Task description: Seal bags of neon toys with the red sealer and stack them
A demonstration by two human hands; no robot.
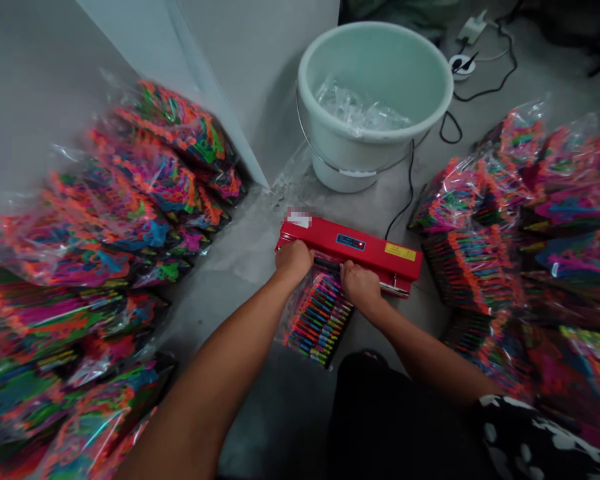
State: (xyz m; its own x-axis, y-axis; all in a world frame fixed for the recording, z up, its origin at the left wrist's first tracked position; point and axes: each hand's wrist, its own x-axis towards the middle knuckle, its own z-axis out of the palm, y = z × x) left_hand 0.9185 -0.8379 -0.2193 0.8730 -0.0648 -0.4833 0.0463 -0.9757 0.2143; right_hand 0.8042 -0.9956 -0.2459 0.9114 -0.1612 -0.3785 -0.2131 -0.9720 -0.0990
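A red heat sealer (353,240) lies on the floor in front of me, a small red light glowing on its panel. A clear plastic bag (320,320) filled with rows of colourful thin pieces lies against its front edge, its mouth reaching a black strip (327,265). My left hand (294,260) is closed at the bag's left upper corner, against the sealer's front. At the right upper corner, my right hand (361,285) is closed too, thumb side toward the strip. The fingertips of both hands are partly hidden.
Filled clear bags (150,160) are piled along the left wall, and more filled bags (480,260) stand at the right. Behind the sealer is a pale green bucket (375,143) holding clear plastic (355,110). A black cord (410,190) runs past it toward a plug (473,28).
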